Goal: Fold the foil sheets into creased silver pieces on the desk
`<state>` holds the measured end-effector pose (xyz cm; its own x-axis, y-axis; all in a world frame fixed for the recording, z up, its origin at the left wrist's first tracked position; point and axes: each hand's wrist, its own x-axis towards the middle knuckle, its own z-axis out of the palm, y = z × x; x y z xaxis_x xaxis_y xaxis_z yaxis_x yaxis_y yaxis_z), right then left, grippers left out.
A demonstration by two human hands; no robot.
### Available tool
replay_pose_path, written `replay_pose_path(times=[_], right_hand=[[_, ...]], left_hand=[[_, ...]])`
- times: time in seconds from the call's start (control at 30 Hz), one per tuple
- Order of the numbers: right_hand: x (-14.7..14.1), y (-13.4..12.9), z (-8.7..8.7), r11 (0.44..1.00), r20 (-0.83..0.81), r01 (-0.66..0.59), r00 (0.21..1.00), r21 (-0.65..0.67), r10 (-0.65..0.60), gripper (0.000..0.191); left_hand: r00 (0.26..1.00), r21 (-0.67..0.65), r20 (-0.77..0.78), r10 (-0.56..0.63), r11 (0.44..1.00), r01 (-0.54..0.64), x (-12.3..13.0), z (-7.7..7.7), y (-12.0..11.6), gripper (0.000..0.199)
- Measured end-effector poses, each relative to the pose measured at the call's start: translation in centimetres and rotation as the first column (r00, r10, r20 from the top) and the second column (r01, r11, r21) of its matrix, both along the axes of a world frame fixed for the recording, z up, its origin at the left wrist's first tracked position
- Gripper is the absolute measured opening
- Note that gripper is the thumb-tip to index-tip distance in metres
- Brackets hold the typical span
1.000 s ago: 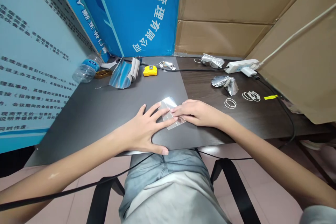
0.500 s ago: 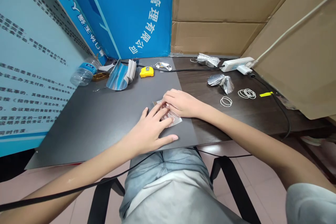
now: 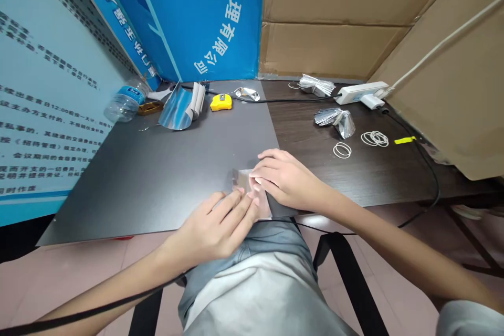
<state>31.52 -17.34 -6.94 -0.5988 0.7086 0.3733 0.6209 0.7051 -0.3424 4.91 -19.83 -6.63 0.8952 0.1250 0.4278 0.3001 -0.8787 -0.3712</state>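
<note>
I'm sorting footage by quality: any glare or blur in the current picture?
Head view throughout: pale sheen on the grey mat, left of the clear film; the film's upper left edge looks smeared; small print high on the left panel is soft.

I find the small sheet (image 3: 264, 207) at the near edge of the table (image 3: 301, 131), between the left hand (image 3: 220, 223) and right hand (image 3: 285, 178), both touching it. Behind, leftward, I record the tape measure (image 3: 221, 102), then the curled sheet (image 3: 177, 110), then the bottle (image 3: 124, 103). Back right sits the power strip (image 3: 360, 93); the rear bundle (image 3: 316, 85) lies left of it, the front bundle (image 3: 340, 122) before it, the paired rings (image 3: 342, 150) nearer still.
</note>
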Motion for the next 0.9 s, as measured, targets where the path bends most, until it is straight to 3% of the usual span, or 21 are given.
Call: replay_pose_path(times=[0.1,0.17,0.3,0.5,0.9], right_hand=[[0.7,1.5,1.0,0.996,-0.135,-0.086,0.987,-0.01,0.084,0.024],[1.2,2.1,1.3,0.989,-0.225,-0.148,0.963,0.009,0.147,0.02],[1.5,1.7,0.7,0.977,-0.16,-0.213,0.964,0.011,0.212,0.021],[1.2,0.9,-0.8,0.971,-0.045,-0.236,0.971,-0.025,0.235,0.016],[1.3,1.0,-0.8,0.947,0.037,-0.306,0.952,0.099,0.304,0.017]], left_hand=[[0.993,0.041,-0.059,-0.098,0.994,0.1,-0.1,1.4,3.5,0.03],[0.986,-0.042,-0.143,-0.084,0.996,0.079,-0.2,1.8,5.8,0.033],[0.965,-0.162,-0.23,-0.128,0.982,0.092,-0.8,1.2,8.4,0.036],[0.979,-0.223,-0.171,-0.11,0.972,0.07,-1.5,0.4,8.1,0.041],[0.994,-0.264,-0.1,-0.054,0.964,0.026,-1.4,0.0,7.4,0.037]])
